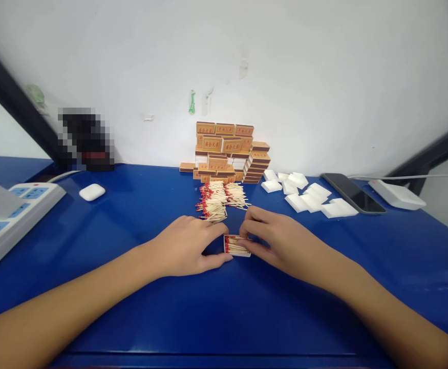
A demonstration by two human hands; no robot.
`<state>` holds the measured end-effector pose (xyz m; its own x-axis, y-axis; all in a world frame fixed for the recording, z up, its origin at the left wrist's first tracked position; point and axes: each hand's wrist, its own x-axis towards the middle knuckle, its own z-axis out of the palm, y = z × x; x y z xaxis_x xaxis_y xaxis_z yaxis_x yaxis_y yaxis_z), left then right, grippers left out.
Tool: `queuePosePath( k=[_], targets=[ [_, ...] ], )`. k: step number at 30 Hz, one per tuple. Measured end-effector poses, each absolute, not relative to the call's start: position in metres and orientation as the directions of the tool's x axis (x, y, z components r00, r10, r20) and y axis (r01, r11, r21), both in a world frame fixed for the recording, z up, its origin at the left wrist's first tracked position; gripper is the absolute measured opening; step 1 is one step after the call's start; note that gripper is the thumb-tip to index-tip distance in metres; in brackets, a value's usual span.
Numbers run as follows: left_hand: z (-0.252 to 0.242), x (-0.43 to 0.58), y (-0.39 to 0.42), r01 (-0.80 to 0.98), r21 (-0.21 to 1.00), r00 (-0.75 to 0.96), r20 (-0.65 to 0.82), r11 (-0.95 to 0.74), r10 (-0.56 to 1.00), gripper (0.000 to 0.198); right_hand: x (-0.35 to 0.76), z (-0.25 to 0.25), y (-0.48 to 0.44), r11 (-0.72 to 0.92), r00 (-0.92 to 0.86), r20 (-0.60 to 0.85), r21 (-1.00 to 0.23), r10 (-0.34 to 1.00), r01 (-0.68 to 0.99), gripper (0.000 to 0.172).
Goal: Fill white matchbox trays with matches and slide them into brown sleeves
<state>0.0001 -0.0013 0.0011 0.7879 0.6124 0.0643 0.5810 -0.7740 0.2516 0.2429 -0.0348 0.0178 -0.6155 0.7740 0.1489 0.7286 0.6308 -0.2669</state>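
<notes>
A small white matchbox tray point(242, 254) lies on the blue table in front of me, filled with red-tipped matches point(234, 247). My left hand point(189, 246) steadies its left end, index finger at the far side and thumb at the near corner. Over the tray's right part, my right hand point(285, 238) has its fingers bent and its thumb and fingertips together on the matches. How many it grips is hidden. Just beyond the hands lies a heap of loose matches point(214, 200), with a smaller heap point(236, 195) touching its right side.
Closed orange matchboxes point(224, 145) are stacked against the wall. Several white empty trays point(312, 197) lie at the right, near a dark phone point(352, 192) and a white device point(396, 195). At the left are a white earbud case point(92, 192) and a power strip point(49, 195).
</notes>
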Motion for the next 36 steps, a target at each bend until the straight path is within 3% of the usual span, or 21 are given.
queuePosePath(
  k=[18, 26, 36],
  targets=[
    [0.002, -0.0009, -0.0022, 0.576, 0.253, 0.789, 0.079, -0.777, 0.61, 0.036, 0.2449, 0.0126, -0.0315, 0.619, -0.603, 0.16, -0.315, 0.782, 0.72, 0.013],
    [0.0014, -0.0009, -0.0026, 0.566, 0.258, 0.79, 0.1, -0.783, 0.605, 0.034, 0.2415, 0.0147, -0.0311, 0.588, -0.571, 0.162, -0.357, 0.804, 0.726, 0.004],
    [0.0033, -0.0011, -0.0035, 0.568, 0.252, 0.793, 0.086, -0.783, 0.603, 0.032, 0.2433, 0.0132, -0.0301, 0.579, -0.563, 0.162, -0.367, 0.81, 0.728, 0.008]
  ],
)
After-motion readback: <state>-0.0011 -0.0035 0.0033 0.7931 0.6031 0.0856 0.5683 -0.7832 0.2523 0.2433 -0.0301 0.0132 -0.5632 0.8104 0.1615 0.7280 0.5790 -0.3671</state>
